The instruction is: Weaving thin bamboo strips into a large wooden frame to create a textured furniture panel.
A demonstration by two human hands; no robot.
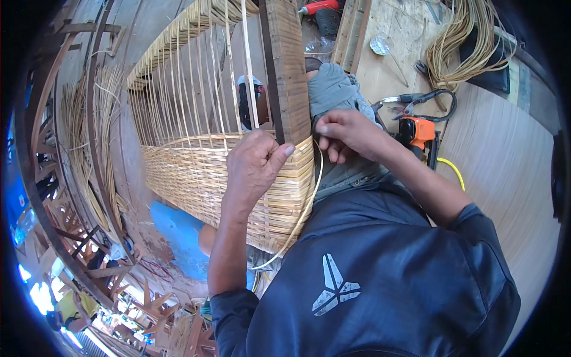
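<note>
My left hand [256, 163] grips the top of the woven rattan side [190, 169] of a frame, beside its wooden post [285, 71], with fingers curled and thumb on the post. My right hand [342, 134] is just right of the post, thumb and forefinger pinched and the other fingers curled; what the pinch holds is hard to make out. A loose pale cane strip [306, 211] hangs from near those fingers down along the woven corner. Bare upright canes [208, 83] rise from the weave.
An orange-and-black power tool [416, 132], pliers [401, 99] and bundled cane [452, 47] lie right, by a laminate board [499, 154]. A red tube [318, 8] is at top. More cane strips [101, 143] lie left. A person in yellow [80, 306] and wooden frames occupy the lower left.
</note>
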